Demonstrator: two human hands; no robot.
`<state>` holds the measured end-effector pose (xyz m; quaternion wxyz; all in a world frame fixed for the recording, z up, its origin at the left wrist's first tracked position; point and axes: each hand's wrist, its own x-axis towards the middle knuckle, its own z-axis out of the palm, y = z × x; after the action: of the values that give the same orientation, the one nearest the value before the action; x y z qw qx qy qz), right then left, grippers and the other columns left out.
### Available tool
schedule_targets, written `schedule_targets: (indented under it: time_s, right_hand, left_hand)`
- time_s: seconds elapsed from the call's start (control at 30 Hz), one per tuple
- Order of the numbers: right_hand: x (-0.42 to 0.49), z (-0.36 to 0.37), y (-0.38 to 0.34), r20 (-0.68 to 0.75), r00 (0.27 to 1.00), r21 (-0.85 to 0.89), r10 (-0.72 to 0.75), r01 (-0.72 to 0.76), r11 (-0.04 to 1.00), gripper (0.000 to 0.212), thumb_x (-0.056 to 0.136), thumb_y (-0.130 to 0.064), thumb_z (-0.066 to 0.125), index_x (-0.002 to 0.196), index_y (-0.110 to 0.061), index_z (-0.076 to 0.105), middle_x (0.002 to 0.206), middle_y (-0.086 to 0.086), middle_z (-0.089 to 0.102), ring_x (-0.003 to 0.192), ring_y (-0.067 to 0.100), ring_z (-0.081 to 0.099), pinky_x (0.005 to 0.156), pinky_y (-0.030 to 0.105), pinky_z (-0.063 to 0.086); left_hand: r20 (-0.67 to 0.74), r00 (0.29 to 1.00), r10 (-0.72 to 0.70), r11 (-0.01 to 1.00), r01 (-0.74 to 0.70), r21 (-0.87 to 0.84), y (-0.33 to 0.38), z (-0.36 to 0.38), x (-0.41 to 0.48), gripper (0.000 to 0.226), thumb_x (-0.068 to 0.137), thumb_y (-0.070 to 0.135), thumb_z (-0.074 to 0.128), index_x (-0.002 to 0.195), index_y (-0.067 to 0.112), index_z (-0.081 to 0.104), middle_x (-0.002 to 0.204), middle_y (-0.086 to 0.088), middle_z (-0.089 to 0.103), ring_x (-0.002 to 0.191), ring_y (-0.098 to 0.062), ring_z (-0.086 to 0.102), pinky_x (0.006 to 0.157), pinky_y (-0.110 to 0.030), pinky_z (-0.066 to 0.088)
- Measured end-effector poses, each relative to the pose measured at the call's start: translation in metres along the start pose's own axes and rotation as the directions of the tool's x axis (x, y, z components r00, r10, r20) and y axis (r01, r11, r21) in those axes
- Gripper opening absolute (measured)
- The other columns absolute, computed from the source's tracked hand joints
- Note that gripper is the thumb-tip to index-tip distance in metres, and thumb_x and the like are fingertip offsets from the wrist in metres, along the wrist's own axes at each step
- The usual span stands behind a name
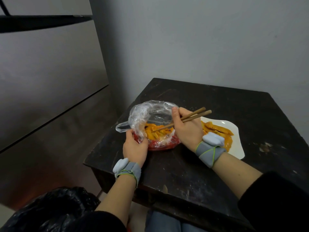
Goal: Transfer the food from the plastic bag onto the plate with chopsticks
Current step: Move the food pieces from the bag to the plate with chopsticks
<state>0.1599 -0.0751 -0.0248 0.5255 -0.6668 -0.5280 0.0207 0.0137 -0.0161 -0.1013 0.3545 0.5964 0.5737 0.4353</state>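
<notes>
A clear plastic bag [147, 113] lies open on the dark table, with a red layer [158, 145] under it and orange-yellow food strips [156, 132] inside. My left hand [134, 146] grips the bag's near-left edge. My right hand [187, 129] holds a pair of brown chopsticks [192, 116], whose tips reach down into the food in the bag. To the right sits a white plate [234, 139] with several orange food strips [217, 129] on it, partly hidden by my right wrist.
The small dark wooden table [217, 164] is scuffed, with its left edge close to the bag. A black plastic bag [55, 208] sits on the floor at the lower left. A grey wall stands behind the table.
</notes>
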Motion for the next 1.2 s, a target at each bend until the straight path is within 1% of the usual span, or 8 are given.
schedule_targets:
  time_s: [0.17, 0.4, 0.6, 0.67, 0.77, 0.9, 1.07, 1.2]
  right_hand:
    - [0.006, 0.013, 0.007, -0.096, 0.968, 0.177, 0.233, -0.214, 0.961, 0.047, 0.099, -0.035, 0.048, 0.071, 0.002, 0.054, 0.052, 0.02, 0.059, 0.039, 0.006, 0.057, 0.044, 0.022, 0.046]
    - [0.017, 0.005, 0.009, -0.009, 0.93, 0.337, 0.367, -0.343, 0.877, 0.032, 0.093, -0.024, 0.061, 0.071, -0.002, 0.057, 0.056, 0.019, 0.064, 0.039, 0.013, 0.059, 0.041, 0.02, 0.048]
    - [0.018, -0.018, 0.004, 0.167, 0.939, 0.247, 0.301, -0.336, 0.909, 0.023, 0.087, -0.013, 0.066, 0.078, 0.007, 0.06, 0.059, 0.021, 0.065, 0.051, 0.027, 0.065, 0.047, 0.025, 0.054]
    - [0.012, -0.018, 0.002, 0.208, 0.944, 0.199, 0.257, -0.298, 0.933, 0.023, 0.087, -0.015, 0.067, 0.076, 0.004, 0.061, 0.06, 0.021, 0.067, 0.055, 0.03, 0.068, 0.051, 0.03, 0.057]
    - [0.004, -0.015, 0.002, 0.203, 0.971, 0.034, 0.127, -0.136, 0.99, 0.034, 0.092, -0.027, 0.062, 0.068, -0.004, 0.059, 0.058, 0.016, 0.065, 0.053, 0.021, 0.065, 0.054, 0.031, 0.052]
    - [-0.005, -0.013, 0.003, 0.165, 0.982, -0.099, -0.096, 0.113, 0.989, 0.046, 0.099, -0.03, 0.05, 0.057, -0.013, 0.042, 0.053, 0.012, 0.053, 0.052, 0.026, 0.053, 0.051, 0.034, 0.039]
    - [0.003, -0.015, 0.007, 0.026, 1.0, -0.04, 0.009, -0.008, 0.999, 0.046, 0.1, -0.034, 0.045, 0.068, -0.003, 0.053, 0.054, 0.016, 0.06, 0.05, 0.02, 0.065, 0.053, 0.044, 0.051]
    - [0.009, -0.015, 0.011, -0.007, 1.0, -0.072, -0.021, 0.02, 0.997, 0.046, 0.1, -0.038, 0.044, 0.068, -0.005, 0.051, 0.053, 0.014, 0.057, 0.05, 0.025, 0.062, 0.051, 0.046, 0.051]
  left_hand:
    - [0.004, 1.0, 0.006, 1.0, -0.006, 0.003, 0.0, 0.001, 0.001, 0.038, 0.078, 0.022, 0.066, 0.114, 0.02, 0.052, 0.088, 0.001, 0.065, 0.083, -0.023, 0.062, 0.071, -0.032, 0.047]
    - [0.001, 1.0, 0.017, 1.0, -0.017, 0.007, -0.001, 0.001, 0.001, 0.036, 0.078, 0.022, 0.065, 0.112, 0.019, 0.052, 0.087, 0.001, 0.066, 0.081, -0.022, 0.062, 0.068, -0.03, 0.044]
    - [0.004, 1.0, 0.011, 1.0, -0.011, 0.025, -0.001, 0.003, 0.002, 0.039, 0.08, 0.023, 0.065, 0.116, 0.02, 0.052, 0.089, 0.004, 0.064, 0.083, -0.022, 0.062, 0.068, -0.029, 0.042]
    - [0.005, 1.0, 0.011, 0.999, -0.011, 0.03, -0.001, 0.003, 0.002, 0.04, 0.08, 0.023, 0.065, 0.118, 0.021, 0.051, 0.09, 0.005, 0.063, 0.086, -0.022, 0.062, 0.07, -0.029, 0.043]
    - [0.011, 1.0, 0.013, 0.999, -0.013, 0.032, 0.0, 0.003, 0.002, 0.042, 0.079, 0.023, 0.065, 0.118, 0.02, 0.051, 0.092, 0.006, 0.063, 0.087, -0.021, 0.061, 0.071, -0.029, 0.042]
    - [0.01, 1.0, 0.011, 1.0, -0.011, 0.019, -0.001, 0.002, 0.0, 0.038, 0.079, 0.023, 0.066, 0.114, 0.021, 0.052, 0.091, 0.005, 0.064, 0.085, -0.021, 0.062, 0.069, -0.028, 0.041]
    - [0.008, 1.0, 0.007, 1.0, -0.007, 0.014, 0.001, 0.002, -0.001, 0.036, 0.079, 0.023, 0.065, 0.112, 0.02, 0.053, 0.089, 0.004, 0.064, 0.083, -0.021, 0.061, 0.068, -0.028, 0.04]
    - [0.008, 1.0, 0.014, 1.0, -0.014, 0.017, 0.0, 0.002, 0.0, 0.035, 0.079, 0.025, 0.065, 0.112, 0.021, 0.053, 0.088, 0.002, 0.066, 0.081, -0.022, 0.062, 0.066, -0.028, 0.04]
